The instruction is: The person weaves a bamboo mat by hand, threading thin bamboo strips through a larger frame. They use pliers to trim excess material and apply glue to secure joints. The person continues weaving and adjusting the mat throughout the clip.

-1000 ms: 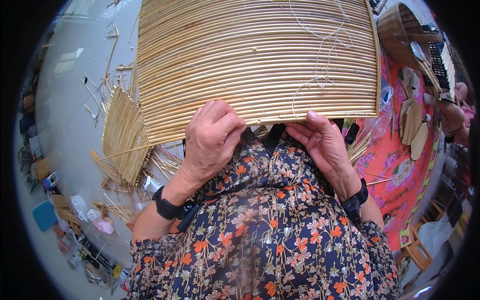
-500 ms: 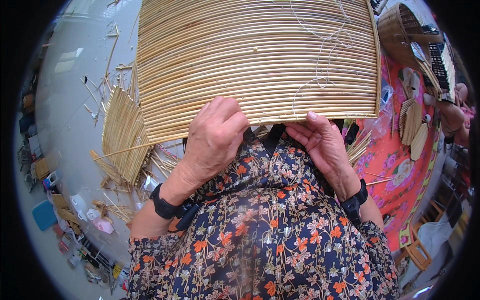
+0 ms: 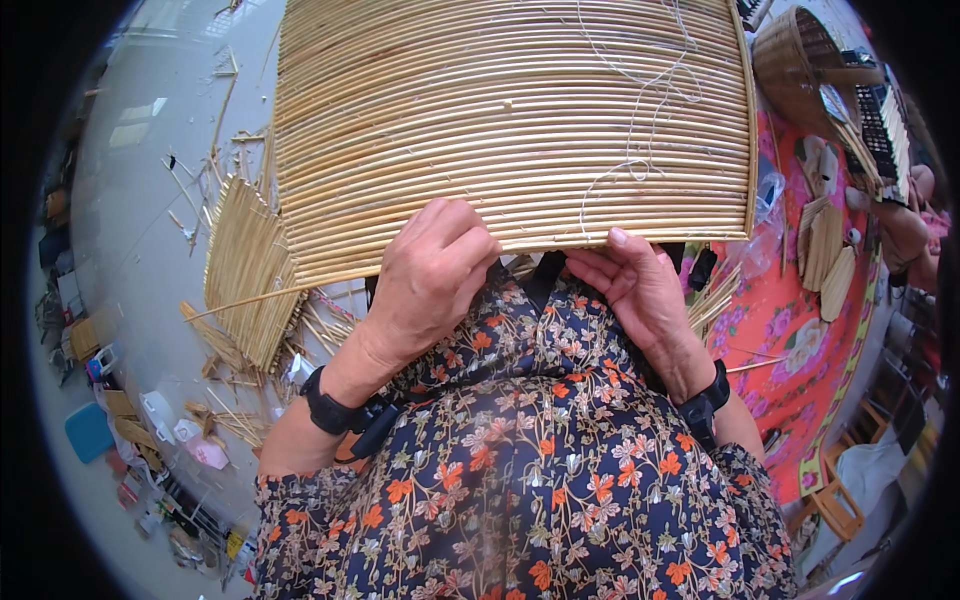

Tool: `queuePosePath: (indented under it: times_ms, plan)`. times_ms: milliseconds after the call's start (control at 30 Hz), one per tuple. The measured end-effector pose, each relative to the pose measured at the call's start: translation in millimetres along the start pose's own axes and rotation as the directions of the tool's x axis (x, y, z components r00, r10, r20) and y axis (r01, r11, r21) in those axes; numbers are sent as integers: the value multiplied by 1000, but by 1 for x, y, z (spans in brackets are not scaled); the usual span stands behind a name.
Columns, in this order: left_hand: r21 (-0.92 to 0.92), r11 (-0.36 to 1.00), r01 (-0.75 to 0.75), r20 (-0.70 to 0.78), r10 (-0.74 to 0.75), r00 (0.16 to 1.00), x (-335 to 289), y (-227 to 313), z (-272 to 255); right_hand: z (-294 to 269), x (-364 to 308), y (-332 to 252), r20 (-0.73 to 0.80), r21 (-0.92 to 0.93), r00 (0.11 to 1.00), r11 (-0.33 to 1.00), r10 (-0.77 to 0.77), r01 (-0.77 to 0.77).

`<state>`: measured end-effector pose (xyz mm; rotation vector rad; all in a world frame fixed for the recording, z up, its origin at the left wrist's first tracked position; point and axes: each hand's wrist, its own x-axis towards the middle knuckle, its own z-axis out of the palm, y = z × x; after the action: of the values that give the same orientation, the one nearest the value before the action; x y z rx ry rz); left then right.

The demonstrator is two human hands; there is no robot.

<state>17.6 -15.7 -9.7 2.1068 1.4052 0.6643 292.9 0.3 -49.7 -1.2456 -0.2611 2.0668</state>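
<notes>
A wide mat of pale straw stalks (image 3: pixel 430 130), laid side by side, spreads in front of me with its near edge at my waist. My left hand (image 3: pixel 430 275) is closed on that near edge, left of the middle; its fingertips are hidden. One long stalk (image 3: pixel 245 300) at this edge juts out past the mat's left side. My right hand (image 3: pixel 640 295) pinches the edge farther right, thumb on top and fingers curled beneath. Thin white thread (image 3: pixel 632 165) lies in loose loops over the mat's right part and runs down to the edge near the right thumb.
A smaller stalk bundle (image 3: pixel 250 270) stands at the left among broken straw scraps. On the right, a red floral cloth (image 3: pixel 790 380) bears flat straw pieces (image 3: pixel 822 245), near a woven basket (image 3: pixel 795 60). Part of another person (image 3: pixel 905 235) shows at the far right.
The mat's near edge has shifted slightly down and left. My right hand has moved a little left with it; my left hand keeps nearly the same place and grip.
</notes>
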Motion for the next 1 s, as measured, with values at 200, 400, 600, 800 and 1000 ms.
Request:
queuePosePath:
  times_ms: [200,400,600,800,1000]
  plan:
    - [91,994,62,-177,-45,983,-36,-15,-29,0,1,1,-24,1,1000,1000,-17,17]
    - [327,933,151,-197,-89,976,-90,-42,-63,-2,0,1,-18,48,1000,999,-1,2]
    - [371,927,47,-183,23,983,-95,-51,-65,-1,0,2,-29,53,1000,999,4,-3]
    - [291,957,22,-168,29,985,-97,-57,-64,-1,-1,1,-26,47,1000,999,4,-3]
    - [255,967,7,-143,30,989,-93,-55,-65,1,-2,4,-33,44,999,999,-3,5]
